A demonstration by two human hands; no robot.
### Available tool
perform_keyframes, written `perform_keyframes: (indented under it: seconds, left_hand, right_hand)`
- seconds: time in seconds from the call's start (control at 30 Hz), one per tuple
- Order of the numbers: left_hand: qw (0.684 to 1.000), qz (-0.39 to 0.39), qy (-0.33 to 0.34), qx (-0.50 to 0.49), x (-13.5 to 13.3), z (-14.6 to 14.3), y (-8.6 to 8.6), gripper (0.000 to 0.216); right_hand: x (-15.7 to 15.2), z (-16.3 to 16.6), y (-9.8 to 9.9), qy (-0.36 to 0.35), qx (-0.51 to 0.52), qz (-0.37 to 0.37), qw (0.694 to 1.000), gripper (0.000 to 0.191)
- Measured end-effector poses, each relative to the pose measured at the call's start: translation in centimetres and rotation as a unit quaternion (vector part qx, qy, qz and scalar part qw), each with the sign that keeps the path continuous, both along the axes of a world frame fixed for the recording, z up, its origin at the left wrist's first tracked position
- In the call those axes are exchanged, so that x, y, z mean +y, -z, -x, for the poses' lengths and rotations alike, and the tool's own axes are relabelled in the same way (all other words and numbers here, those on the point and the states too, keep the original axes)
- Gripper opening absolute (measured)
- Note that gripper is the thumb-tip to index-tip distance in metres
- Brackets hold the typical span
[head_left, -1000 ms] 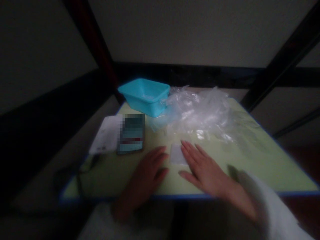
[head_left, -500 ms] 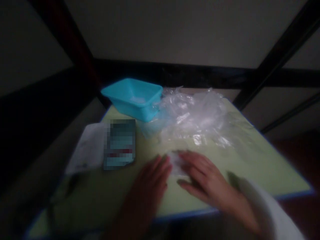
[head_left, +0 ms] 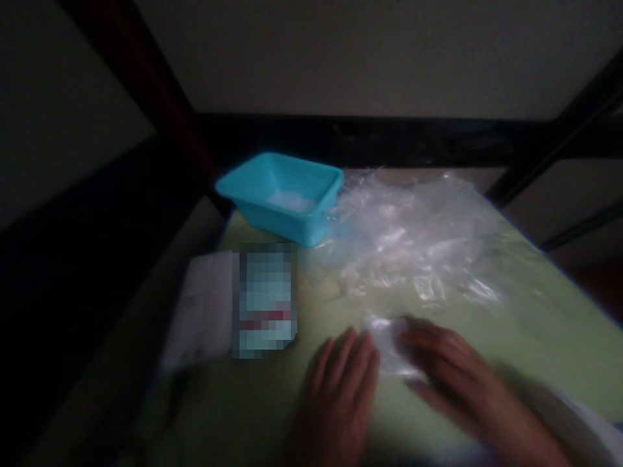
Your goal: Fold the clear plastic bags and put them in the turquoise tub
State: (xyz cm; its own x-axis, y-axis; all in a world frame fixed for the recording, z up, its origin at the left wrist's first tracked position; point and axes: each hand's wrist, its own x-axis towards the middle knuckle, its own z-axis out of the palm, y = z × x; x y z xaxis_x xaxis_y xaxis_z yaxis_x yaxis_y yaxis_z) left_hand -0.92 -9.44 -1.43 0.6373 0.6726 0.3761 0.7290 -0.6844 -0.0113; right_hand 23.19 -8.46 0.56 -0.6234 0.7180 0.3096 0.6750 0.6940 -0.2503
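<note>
Right hand overlapped clear packet, likely steadying it. Left hand lay alongside; both grips were loosely spread, clasping nothing.

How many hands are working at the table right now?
2: the left hand lies at the left edge of the small translucent plastic packet; the right hand covers its right side. No others show.

I can make out a pale, whitish sleeve at the lower right of the frame, its cloth blurred in the dimness. The right wrist is bare below it, and so are the right grip and left grip, both slim-fingered.
</note>
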Motion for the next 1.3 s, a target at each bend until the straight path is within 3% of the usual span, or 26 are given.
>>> perform_keyframes:
  seconds: [0.3,0.47,0.63,0.8,0.93,1.13,1.3]
  left_hand:
    - [0.995,0.088,-0.033,-0.046,0.1,-0.5,-0.1,0.043]
    - [0.992,0.092,-0.024,-0.087,0.2,-0.5,-0.4,0.040]
    - [0.992,0.103,-0.034,-0.067,0.8,-1.4,-1.5,0.041]
    - [0.989,0.112,-0.041,-0.083,2.1,-2.3,-2.5,0.042]
    - [0.985,0.106,-0.067,-0.123,3.2,-2.4,-2.6,0.022]
    - [0.948,0.147,-0.109,-0.260,4.7,-2.4,-3.0,0.019]
    - [0.931,0.198,-0.113,-0.284,5.6,-2.8,-3.9,0.019]
  right_hand:
    - [0.7,0.9,0.1,-0.025,0.033,-0.043,0.998,0.026]
    - [1.0,1.0,0.6,-0.050,-0.016,-0.156,0.986,0.025]
    - [1.6,0.7,-0.2,-0.082,-0.087,-0.164,0.979,0.016]
    - [3.0,0.9,-2.1,-0.072,-0.099,-0.077,0.990,0.010]
    - [4.3,1.1,-3.5,-0.057,-0.074,0.009,0.996,0.013]
    - [5.7,1.1,-4.3,-0.016,0.106,0.096,0.990,0.018]
    - [6.6,1.3,-4.6,0.006,0.204,0.144,0.968,0.014]
